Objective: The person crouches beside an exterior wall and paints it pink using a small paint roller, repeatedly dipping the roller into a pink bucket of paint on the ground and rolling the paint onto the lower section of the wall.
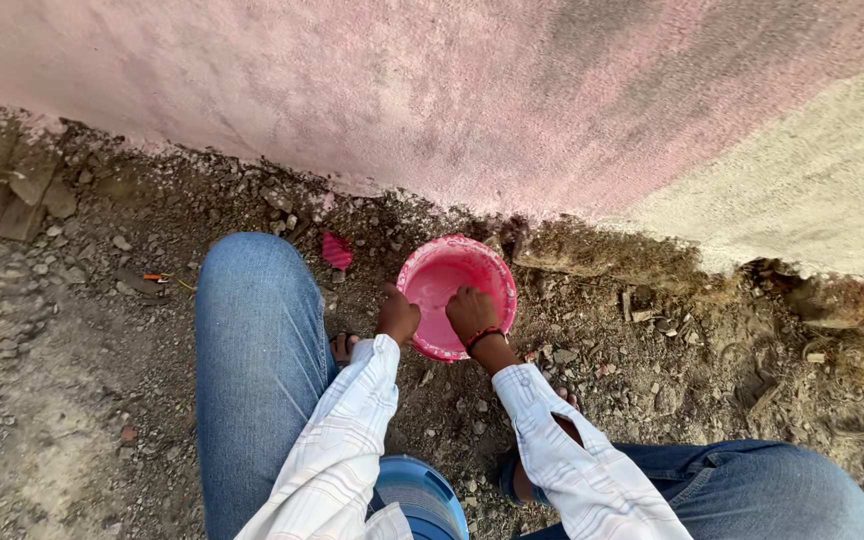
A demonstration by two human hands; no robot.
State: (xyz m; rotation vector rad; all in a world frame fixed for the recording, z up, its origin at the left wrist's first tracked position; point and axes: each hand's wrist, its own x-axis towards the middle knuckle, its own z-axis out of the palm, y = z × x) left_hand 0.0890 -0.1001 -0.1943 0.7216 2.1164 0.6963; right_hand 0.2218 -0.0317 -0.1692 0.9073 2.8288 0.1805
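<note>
A pink bucket [442,268] with pink paint inside stands on the dirt at the foot of a pink-painted wall [432,90]. My left hand [397,315] grips the bucket's near left rim with closed fingers. My right hand [472,312], with a red band on the wrist, is closed over the near right rim, its fingers reaching into the bucket. What the fingers hold inside is hidden. Both arms wear white checked sleeves, and my knees in blue jeans flank the bucket.
A blue round container [422,495] sits between my legs near the bottom edge. A small pink scrap [336,250] lies left of the bucket. Stones, rubble and broken pieces [22,200] cover the ground. An unpainted grey wall patch [812,190] is at the right.
</note>
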